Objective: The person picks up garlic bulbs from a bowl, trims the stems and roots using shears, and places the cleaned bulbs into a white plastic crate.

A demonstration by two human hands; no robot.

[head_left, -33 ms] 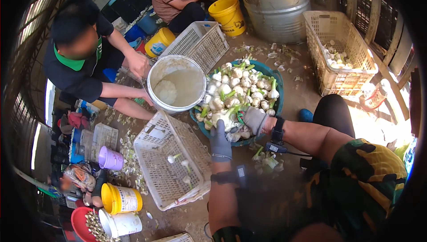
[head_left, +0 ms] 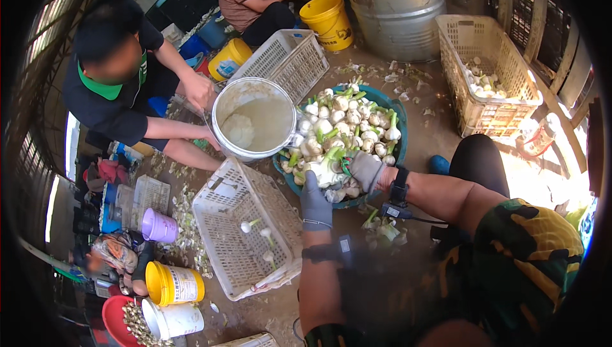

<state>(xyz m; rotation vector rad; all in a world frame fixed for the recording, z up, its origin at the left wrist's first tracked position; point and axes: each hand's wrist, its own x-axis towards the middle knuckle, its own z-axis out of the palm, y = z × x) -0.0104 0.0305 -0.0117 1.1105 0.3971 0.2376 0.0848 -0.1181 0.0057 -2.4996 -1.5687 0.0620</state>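
Observation:
A round teal tub (head_left: 401,114) heaped with garlic bulbs (head_left: 341,121), several with green stems, stands in front of me. Both my hands wear grey gloves at its near edge. My left hand (head_left: 316,202) is closed around a whitish garlic bulb (head_left: 326,172), its thumb pointing up; the fingers are partly hidden. Close beside it, my right hand (head_left: 366,170) has its fingers curled around a small green-handled tool (head_left: 346,166), with a bit of red on it. The tool's working end cannot be made out. Left of my hands, a white plastic crate (head_left: 213,232) holds three stemmed garlic bulbs.
Across from me a person (head_left: 115,111) tilts a white bucket (head_left: 220,111) against the tub's left side. A beige crate (head_left: 497,117) with garlic stands at right, a metal drum (head_left: 401,22) behind. Yellow buckets (head_left: 326,25) and garlic skins lie around.

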